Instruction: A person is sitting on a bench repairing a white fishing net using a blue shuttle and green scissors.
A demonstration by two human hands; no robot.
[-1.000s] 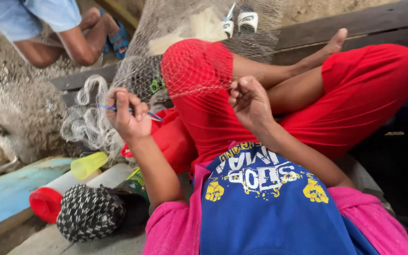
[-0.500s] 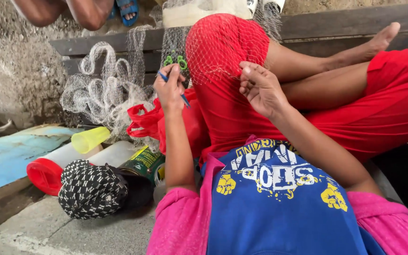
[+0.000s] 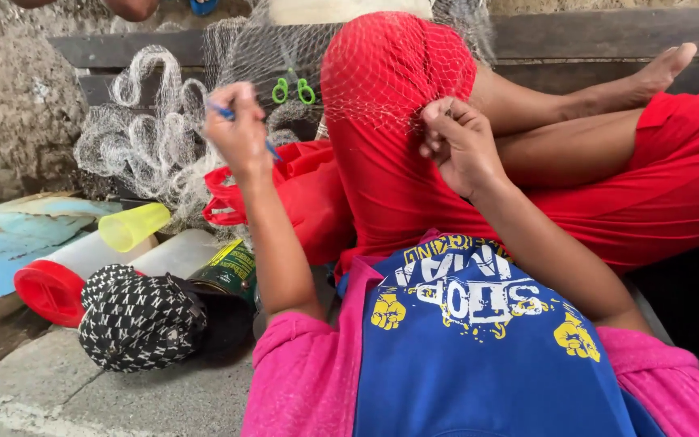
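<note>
A pale fishing net [image 3: 204, 73] drapes over my raised knee in red trousers [image 3: 390, 73] and piles up at the left. My left hand [image 3: 240, 129] is closed on a thin blue netting needle [image 3: 224, 112], held above a red plastic bag [image 3: 301, 190]. Fingers of my right hand [image 3: 459, 146] pinch the net mesh against the red knee. Two green loops [image 3: 293, 91] hang in the net between the hands.
A yellow cup [image 3: 133, 226], a white tube with a red cap [image 3: 50, 283], a black patterned cap [image 3: 139, 320] and a green tin [image 3: 232, 271] lie at the left. A dark wooden plank [image 3: 592, 32] runs behind. Another person's leg [image 3: 131, 8] shows at the top.
The view has shifted so the knee and net sit higher and closer. My left hand with the needle has moved nearer the knee. My right hand keeps its pinch on the mesh.
</note>
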